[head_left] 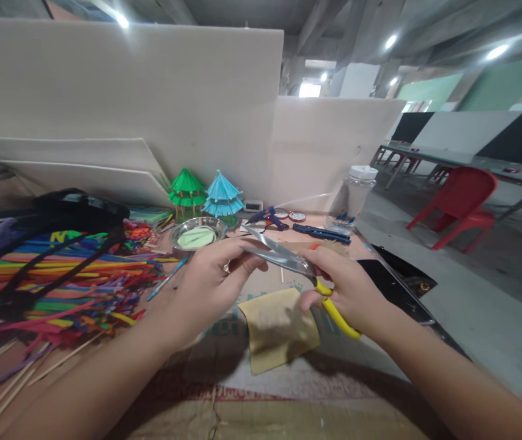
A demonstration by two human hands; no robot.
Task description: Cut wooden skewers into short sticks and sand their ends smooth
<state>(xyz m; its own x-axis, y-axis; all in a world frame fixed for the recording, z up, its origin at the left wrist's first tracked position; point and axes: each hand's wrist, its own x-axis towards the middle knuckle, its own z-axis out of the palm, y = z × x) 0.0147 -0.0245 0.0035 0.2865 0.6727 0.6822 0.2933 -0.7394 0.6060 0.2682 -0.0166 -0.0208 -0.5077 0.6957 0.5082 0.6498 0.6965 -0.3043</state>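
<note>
At the near edge, a printed brown sheet [352,397] covered part of the desk [360,245], with thin wooden sticks [7,400] at the left. Upon the sheet, below the hands, lay a tan square [277,336], its surface partly shaded. Above and beyond it, the right hand [341,275] had its grip closed around the yellow handles of the scissors [304,267], whose parted blades pointed leftward to the fingers of the left hand [217,272]. The left grip was narrow, thumb near fingertips; whether it pinched anything small could not be told. To the left lay a heap of multicoloured strips [73,269], with a blue pen [168,279] between it and the left hand; to the right lay a dark, flat device [393,290]. Farther back stood a metal bowl [179,227] containing pale green pieces [195,237], and beyond it a green tiered model [186,192] beside a blue one [221,198]. A glue gun [268,217] lay right of these, and a clear bottle [355,195] stood farther right. Pale boards [151,91] rose behind; a red chair [460,205] stood on the floor at right.
</note>
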